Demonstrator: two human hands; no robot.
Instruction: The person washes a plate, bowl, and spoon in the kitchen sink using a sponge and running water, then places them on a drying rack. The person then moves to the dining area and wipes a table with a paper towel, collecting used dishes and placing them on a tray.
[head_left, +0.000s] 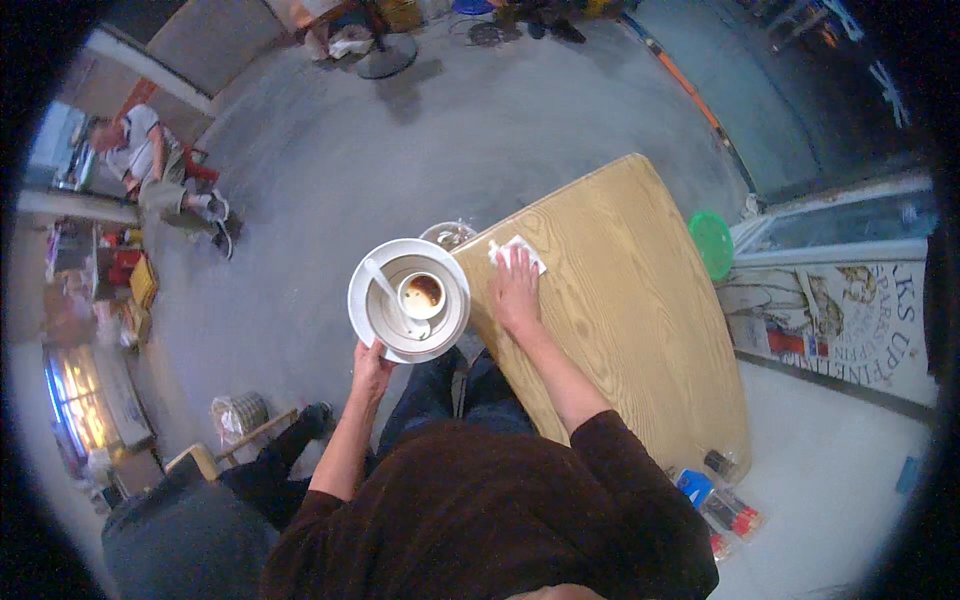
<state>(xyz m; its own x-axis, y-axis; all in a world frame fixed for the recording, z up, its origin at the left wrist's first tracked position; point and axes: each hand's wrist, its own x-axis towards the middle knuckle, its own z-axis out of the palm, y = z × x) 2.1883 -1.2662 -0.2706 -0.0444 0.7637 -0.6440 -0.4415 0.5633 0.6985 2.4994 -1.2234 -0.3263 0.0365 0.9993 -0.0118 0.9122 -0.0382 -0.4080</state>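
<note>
My left hand (373, 369) grips the near rim of a stack of white dishes and holds it beside the table's left corner. On the white plate (358, 304) at the bottom rests a white bowl (384, 330). Inside the bowl are a small white cup (418, 309) with dark sauce in it and a white spoon (381, 279). My right hand (517, 289) lies flat on a crumpled white tissue (534, 255), pressing it on the wood-grain tabletop (622, 300) near its left edge. Most of the tissue's near side is hidden under my fingers.
A bin (450, 234), partly hidden by the dishes, stands below the table's corner. Containers and a blue box (695, 487) stand at the table's near right end. A green stool (710, 246) is beyond the right edge. One person sits at far left; another is close at lower left.
</note>
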